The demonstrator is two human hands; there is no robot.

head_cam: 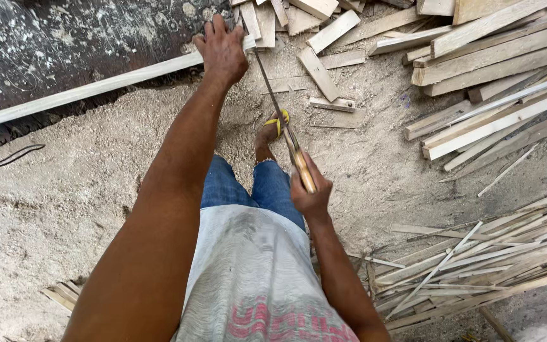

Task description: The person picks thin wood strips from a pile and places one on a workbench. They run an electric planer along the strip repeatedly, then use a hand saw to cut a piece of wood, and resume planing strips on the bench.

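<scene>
I am pressing my left hand (221, 50) flat down on a long pale wooden strip (83, 90), fingers spread over its top near its right end rather than curled around it. The strip is running from the left edge up toward the offcuts (299, 25), lying across the dark slab (64, 44) and the sawdust-covered ground (52, 202). Just right of that hand, the thin blade of my handsaw (283, 120) is meeting the strip's end and slanting down toward me. My sandalled foot (272, 132) is standing on the sawdust beneath the blade. My right hand (310, 193) is clenching the saw's wooden handle, fist closed tight around it. Farther right, a stack of planks (495, 57) is lying at the top and a heap of thin slats (476, 259) is spreading lower down.
</scene>
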